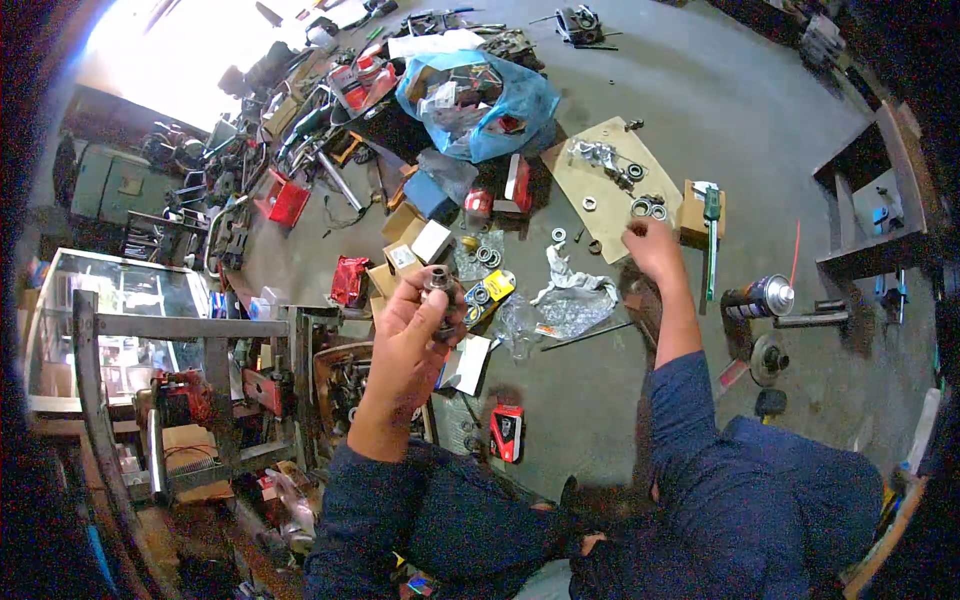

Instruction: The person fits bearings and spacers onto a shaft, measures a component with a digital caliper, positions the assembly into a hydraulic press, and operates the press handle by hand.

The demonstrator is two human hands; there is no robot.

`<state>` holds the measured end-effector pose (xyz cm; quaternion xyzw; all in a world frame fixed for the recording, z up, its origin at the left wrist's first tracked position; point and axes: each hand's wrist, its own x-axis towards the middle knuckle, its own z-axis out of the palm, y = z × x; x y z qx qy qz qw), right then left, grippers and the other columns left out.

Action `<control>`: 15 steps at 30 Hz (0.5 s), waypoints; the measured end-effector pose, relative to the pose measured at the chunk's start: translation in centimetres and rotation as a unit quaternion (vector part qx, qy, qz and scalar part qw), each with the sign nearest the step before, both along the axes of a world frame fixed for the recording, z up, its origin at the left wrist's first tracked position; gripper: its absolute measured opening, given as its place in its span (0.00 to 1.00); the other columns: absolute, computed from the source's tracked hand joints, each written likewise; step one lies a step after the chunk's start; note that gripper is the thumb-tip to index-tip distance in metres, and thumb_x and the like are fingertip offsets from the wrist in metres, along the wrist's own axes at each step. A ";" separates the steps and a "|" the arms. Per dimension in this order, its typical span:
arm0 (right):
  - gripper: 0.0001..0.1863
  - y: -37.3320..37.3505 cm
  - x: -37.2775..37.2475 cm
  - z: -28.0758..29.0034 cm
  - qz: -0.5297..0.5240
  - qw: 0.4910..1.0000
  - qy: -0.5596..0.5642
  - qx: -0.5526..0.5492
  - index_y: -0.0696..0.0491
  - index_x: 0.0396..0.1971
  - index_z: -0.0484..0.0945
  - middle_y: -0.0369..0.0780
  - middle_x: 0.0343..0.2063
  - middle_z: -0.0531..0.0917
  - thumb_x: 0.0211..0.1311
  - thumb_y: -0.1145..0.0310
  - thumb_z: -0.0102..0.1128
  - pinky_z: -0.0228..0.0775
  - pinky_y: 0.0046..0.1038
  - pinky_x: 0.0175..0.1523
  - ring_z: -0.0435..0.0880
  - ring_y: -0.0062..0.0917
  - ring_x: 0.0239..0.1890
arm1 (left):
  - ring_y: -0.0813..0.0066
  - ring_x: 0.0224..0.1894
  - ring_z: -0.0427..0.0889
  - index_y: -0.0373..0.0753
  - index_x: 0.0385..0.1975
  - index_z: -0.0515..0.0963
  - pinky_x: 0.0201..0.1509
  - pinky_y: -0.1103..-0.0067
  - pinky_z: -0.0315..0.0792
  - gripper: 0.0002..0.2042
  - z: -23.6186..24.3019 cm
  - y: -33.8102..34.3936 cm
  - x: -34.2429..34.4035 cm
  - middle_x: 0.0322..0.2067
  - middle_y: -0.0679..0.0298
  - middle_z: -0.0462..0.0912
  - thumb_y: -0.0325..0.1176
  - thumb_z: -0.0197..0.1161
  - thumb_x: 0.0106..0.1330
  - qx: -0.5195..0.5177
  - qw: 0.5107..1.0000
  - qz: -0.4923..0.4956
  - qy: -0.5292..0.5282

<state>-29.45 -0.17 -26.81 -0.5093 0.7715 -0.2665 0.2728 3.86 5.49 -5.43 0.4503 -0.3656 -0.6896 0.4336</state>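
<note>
A tan flat sheet (613, 212) lies on the smooth grey floor (745, 110), which opens out beyond the sheet's far and right edges; to the sheet's left, boxes and heaped metal parts narrow the room. The left hand (405, 325), raised left of the sheet and nearer the body, grasps a stepped metal cylinder (440, 282) between thumb and fingers. The right hand (654, 250) is at the sheet's near right edge, fingers curled just beside two ring-shaped bearings (656, 212); I cannot tell whether it grips anything.

Beyond the sheet, to its left, an open blue plastic bag (545, 108) holds jumbled pieces, some in clear wrap. A small cardboard box (690, 222) stands at the sheet's right edge, a green-headed caliper (712, 207) beside it. On the sheet's near side lie a crumpled white cloth (562, 283) and crinkled clear plastic (590, 310); to its near right, a cylindrical aerosol can (750, 299) lies tilted.
</note>
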 end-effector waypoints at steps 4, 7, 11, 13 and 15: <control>0.17 -0.4 4.6 7.0 0.023 0.879 -0.472 -0.063 0.60 0.36 0.81 0.37 0.27 0.85 0.70 0.59 0.54 0.75 0.20 0.32 0.81 0.15 0.28 | 0.81 0.36 0.76 0.39 0.53 0.69 0.40 0.82 0.72 0.14 -0.2 0.1 0.1 0.37 0.66 0.79 0.31 0.59 0.70 -0.001 0.999 -0.008 -0.042; 0.18 1.0 8.8 11.4 0.061 0.714 -0.695 -0.053 0.59 0.38 0.80 0.39 0.30 0.85 0.70 0.56 0.55 0.76 0.14 0.34 0.81 0.14 0.28 | 0.82 0.36 0.76 0.38 0.52 0.69 0.39 0.82 0.72 0.13 -0.3 0.1 0.0 0.38 0.65 0.80 0.31 0.58 0.70 -0.007 1.000 -0.015 -0.012; 0.18 3.2 12.5 15.0 0.077 0.628 -0.774 -0.012 0.60 0.40 0.78 0.41 0.36 0.85 0.70 0.57 0.55 0.79 0.18 0.37 0.83 0.17 0.31 | 0.82 0.34 0.76 0.38 0.51 0.70 0.35 0.83 0.71 0.12 -0.3 0.1 0.4 0.36 0.64 0.81 0.31 0.57 0.71 -0.013 1.000 -0.013 -0.009; 0.18 4.0 13.5 15.9 0.057 0.610 -0.790 0.024 0.60 0.41 0.78 0.41 0.36 0.85 0.70 0.57 0.55 0.79 0.19 0.39 0.84 0.18 0.33 | 0.82 0.32 0.76 0.37 0.52 0.70 0.33 0.83 0.71 0.12 -0.2 0.2 0.6 0.36 0.64 0.81 0.30 0.57 0.71 -0.017 1.000 -0.007 -0.002; 0.19 4.5 13.9 16.5 0.080 0.594 -0.800 0.031 0.60 0.42 0.78 0.41 0.37 0.85 0.69 0.57 0.56 0.80 0.19 0.40 0.85 0.19 0.34 | 0.83 0.32 0.76 0.37 0.52 0.69 0.33 0.84 0.70 0.13 -0.2 0.3 0.7 0.36 0.63 0.81 0.30 0.58 0.71 -0.018 1.000 -0.008 -0.009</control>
